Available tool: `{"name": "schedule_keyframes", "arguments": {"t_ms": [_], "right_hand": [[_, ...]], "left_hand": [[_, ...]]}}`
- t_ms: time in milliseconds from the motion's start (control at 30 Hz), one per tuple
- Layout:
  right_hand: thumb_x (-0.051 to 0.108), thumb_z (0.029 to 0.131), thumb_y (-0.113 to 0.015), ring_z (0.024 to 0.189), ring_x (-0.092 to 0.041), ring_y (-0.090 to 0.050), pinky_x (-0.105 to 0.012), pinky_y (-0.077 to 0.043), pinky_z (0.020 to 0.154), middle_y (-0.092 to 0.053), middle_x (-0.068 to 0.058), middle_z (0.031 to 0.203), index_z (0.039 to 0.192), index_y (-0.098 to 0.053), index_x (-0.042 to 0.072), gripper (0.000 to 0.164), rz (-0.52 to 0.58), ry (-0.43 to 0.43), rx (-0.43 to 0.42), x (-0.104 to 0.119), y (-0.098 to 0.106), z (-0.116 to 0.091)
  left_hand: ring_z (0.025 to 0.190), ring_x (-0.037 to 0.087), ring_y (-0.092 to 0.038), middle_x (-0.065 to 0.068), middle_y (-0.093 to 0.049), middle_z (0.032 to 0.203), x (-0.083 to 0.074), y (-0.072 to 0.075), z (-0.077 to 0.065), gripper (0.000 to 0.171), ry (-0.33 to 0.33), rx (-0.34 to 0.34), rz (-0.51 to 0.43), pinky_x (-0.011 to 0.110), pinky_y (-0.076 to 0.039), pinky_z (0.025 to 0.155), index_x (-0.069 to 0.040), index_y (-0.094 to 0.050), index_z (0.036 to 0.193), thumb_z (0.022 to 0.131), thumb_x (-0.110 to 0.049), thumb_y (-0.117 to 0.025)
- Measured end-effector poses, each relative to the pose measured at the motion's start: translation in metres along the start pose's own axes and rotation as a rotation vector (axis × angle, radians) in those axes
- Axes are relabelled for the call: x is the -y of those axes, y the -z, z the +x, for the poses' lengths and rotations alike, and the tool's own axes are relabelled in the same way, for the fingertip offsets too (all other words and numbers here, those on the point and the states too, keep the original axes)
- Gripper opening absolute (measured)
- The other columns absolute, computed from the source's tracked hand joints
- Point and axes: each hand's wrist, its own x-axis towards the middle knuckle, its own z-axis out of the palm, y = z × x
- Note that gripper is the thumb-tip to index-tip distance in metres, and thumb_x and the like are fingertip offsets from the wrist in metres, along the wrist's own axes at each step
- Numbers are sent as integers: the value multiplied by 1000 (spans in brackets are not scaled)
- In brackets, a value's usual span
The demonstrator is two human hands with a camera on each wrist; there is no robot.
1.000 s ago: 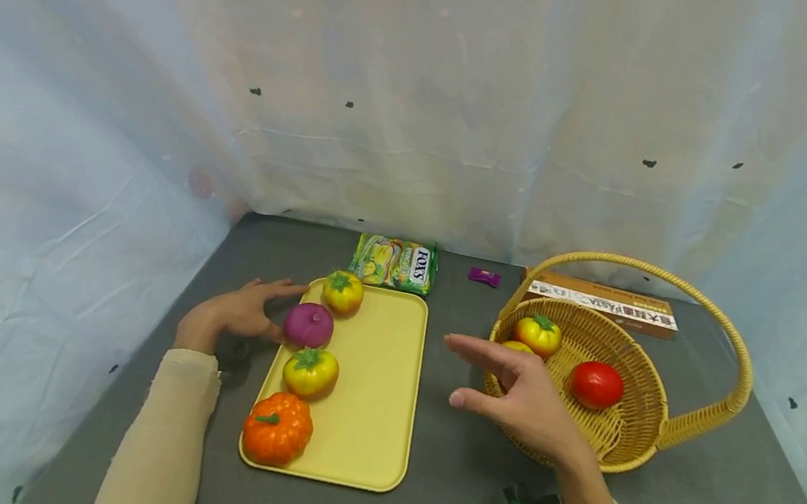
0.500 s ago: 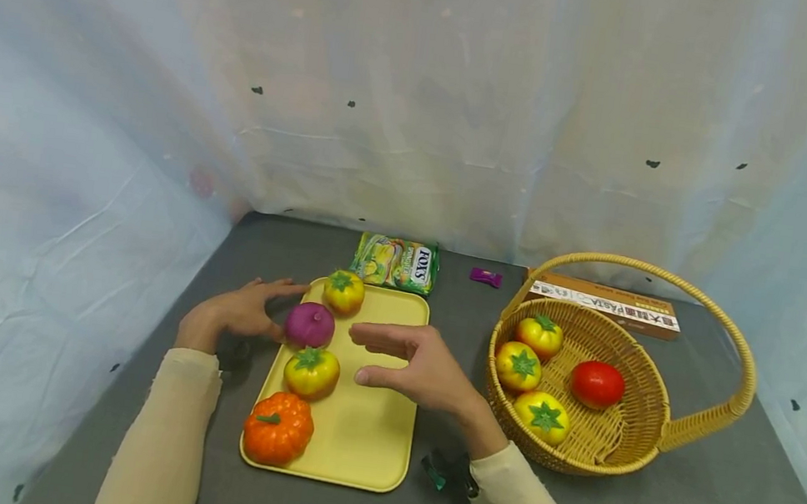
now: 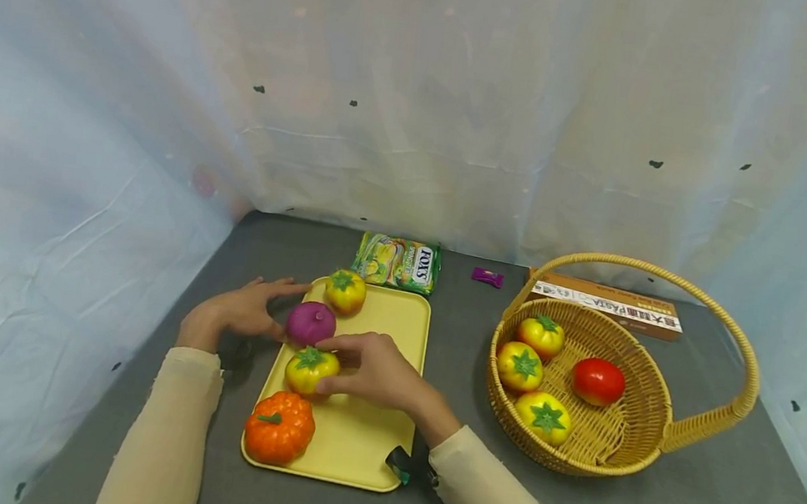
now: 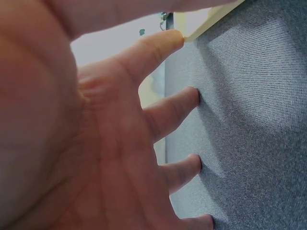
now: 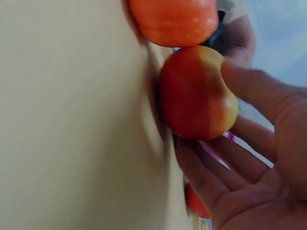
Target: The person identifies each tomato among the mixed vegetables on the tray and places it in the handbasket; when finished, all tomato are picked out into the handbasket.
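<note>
My right hand (image 3: 381, 374) has its thumb and fingers on either side of a yellow-red tomato with a green top (image 3: 303, 376) on the yellow tray (image 3: 357, 448). In the right wrist view thumb and fingers curl round this tomato (image 5: 192, 96), which sits low at the tray surface. An orange pumpkin (image 3: 279, 430) lies in front of it, a purple onion (image 3: 310, 321) and another yellow-red tomato (image 3: 346, 291) behind. My left hand (image 3: 241, 309) spreads its fingers at the tray's left edge. In the left wrist view its fingertips (image 4: 192, 96) rest on the grey table and at the rim.
A wicker basket (image 3: 645, 408) at the right holds several yellow-red tomatoes (image 3: 542, 416) and a red tomato-like fruit (image 3: 598, 381), its tall handle arching up. Behind are a green snack packet (image 3: 396, 262), a small purple wrapper (image 3: 487, 277) and a pasta box (image 3: 619, 305).
My right hand has moved left from beside the basket, over the tray, to the middle yellow-red tomato and closed its fingers around it. The left hand has stayed at the tray's edge.
</note>
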Motion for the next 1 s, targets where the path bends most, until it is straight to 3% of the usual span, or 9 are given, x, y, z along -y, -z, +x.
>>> {"name": "schedule_keyframes", "arguments": {"t_ms": [233,433,733,867,1000], "right_hand": [[27,84,-82,108,-8,-68,-32,-57,94,-70,10,121,126,-70,19,44,64,9,-46,1,0,-10],[26,83,-83,112,-15,-69,-41,-56,96,-70,6,123,124,-70,18,44,159,1,-106,3,28,-46],[20,87,-79,118,-15,-66,-28,-53,99,-65,1,133,133,-65,19,48,182,-1,-252,4,89,-145],[15,88,-78,116,-15,-67,-25,-55,95,-65,0,132,134,-64,19,48,82,-51,-334,2,119,-199],[15,89,-76,116,-7,-66,-20,-55,92,-64,3,133,136,-63,23,49,-54,-182,-392,1,146,-247]], "left_hand": [[147,61,-2,19,-19,166,-1,0,0,92,-5,2,-16,85,-9,105,-26,-37,157,77,-32,-83],[147,60,-2,19,-19,166,0,0,-1,92,-18,3,-7,84,-11,106,-25,-37,157,78,-34,-83],[147,61,-2,19,-18,167,0,1,-1,92,-30,3,-2,84,-12,105,-24,-36,157,78,-32,-82],[147,61,-2,20,-18,166,1,0,0,92,-36,3,4,84,-12,105,-25,-35,158,79,-33,-82],[147,62,-3,20,-18,166,2,0,0,92,-42,-3,6,85,-13,104,-24,-36,158,78,-32,-82]]}}
